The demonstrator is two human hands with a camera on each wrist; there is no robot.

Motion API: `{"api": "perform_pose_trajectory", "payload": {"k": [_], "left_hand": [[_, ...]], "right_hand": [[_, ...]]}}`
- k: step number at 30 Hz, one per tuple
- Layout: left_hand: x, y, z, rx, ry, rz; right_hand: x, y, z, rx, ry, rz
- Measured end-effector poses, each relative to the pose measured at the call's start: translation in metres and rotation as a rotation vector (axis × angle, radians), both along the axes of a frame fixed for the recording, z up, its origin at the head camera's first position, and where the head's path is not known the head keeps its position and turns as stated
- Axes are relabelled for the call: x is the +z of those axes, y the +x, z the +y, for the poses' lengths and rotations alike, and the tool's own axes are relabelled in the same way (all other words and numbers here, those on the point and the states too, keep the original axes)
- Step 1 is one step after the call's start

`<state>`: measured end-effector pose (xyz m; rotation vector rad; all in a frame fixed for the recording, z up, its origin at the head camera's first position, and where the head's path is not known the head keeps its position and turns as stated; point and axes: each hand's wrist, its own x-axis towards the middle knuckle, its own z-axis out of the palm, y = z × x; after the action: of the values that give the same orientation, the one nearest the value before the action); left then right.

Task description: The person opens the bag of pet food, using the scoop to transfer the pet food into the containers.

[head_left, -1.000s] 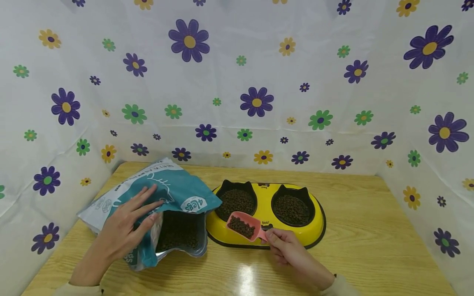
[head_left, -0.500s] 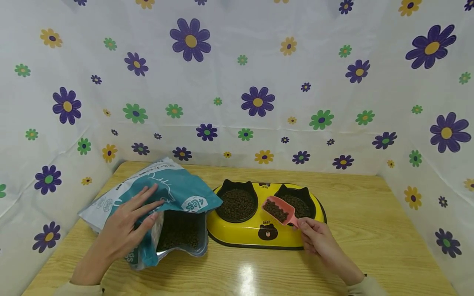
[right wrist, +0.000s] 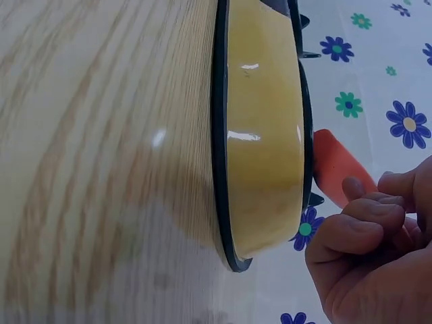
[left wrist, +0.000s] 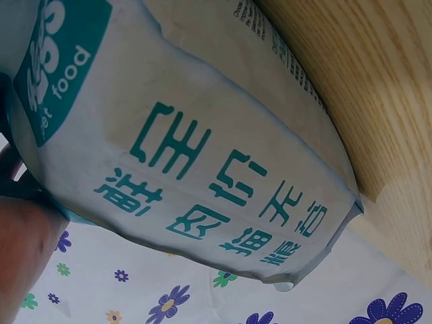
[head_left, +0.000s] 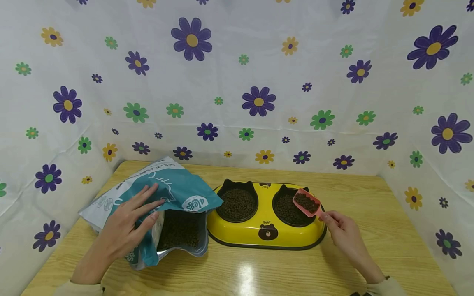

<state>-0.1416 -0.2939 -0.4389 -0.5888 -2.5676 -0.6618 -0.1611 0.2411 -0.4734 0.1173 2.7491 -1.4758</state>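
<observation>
In the head view, my left hand (head_left: pixel 127 228) lies on the teal and white pet food bag (head_left: pixel 198 187), its fingers extended over the upper side and its thumb by the mouth. Brown kibble shows inside the bag, which lies on its side. My right hand (head_left: pixel 342 232) grips the handle of a pink scoop (head_left: pixel 314 208), filled with kibble. The scoop is over the right bowl (head_left: pixel 286 220) of a yellow double feeder (head_left: pixel 240 234), fairly level. Kibble is in that bowl and in the left bowl (head_left: pixel 223 216). The right wrist view shows the curled fingers (right wrist: pixel 358 233) beside the scoop.
A wooden table (head_left: pixel 274 271) carries the bag and the feeder, which stand side by side. White cloth (head_left: pixel 222 78) with printed flowers encloses the table at the back and both sides.
My right hand has carried the loaded scoop rightward, from in front of the left bowl to over the right bowl. The left hand and the bag have stayed in place.
</observation>
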Motion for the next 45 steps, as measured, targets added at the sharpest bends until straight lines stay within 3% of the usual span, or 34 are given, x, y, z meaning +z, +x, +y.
{"api": "perform_pose_trajectory", "payload": {"k": [6,13,16,25,32,36,39,42,45], "left_hand": [[0.000,0.000,0.000,0.000,-0.002,0.001],[0.000,0.000,-0.001,-0.003,-0.005,0.004],[0.000,0.000,0.000,-0.004,-0.009,0.008],[0.000,0.000,0.000,-0.001,-0.006,0.000],[-0.001,0.000,-0.001,0.000,-0.008,-0.003],[0.000,0.000,-0.001,0.003,-0.008,0.000],[0.000,0.001,0.000,0.006,-0.007,0.003],[0.000,0.001,0.000,0.008,-0.006,0.004],[-0.001,0.001,-0.001,0.010,-0.008,0.002]], "right_hand": [[-0.001,0.000,0.002,0.008,0.155,0.125],[-0.011,0.001,-0.001,0.076,0.320,0.507],[-0.013,0.001,-0.003,0.083,0.369,0.612],[-0.008,0.005,-0.009,0.064,0.529,0.720],[-0.014,0.004,-0.005,0.053,0.645,0.877],[-0.014,0.004,-0.003,0.055,0.692,0.902],[-0.012,0.005,-0.004,0.036,0.669,0.892],[-0.009,0.007,-0.008,0.001,0.512,0.799],[-0.005,0.010,-0.013,-0.019,0.285,0.616]]}}
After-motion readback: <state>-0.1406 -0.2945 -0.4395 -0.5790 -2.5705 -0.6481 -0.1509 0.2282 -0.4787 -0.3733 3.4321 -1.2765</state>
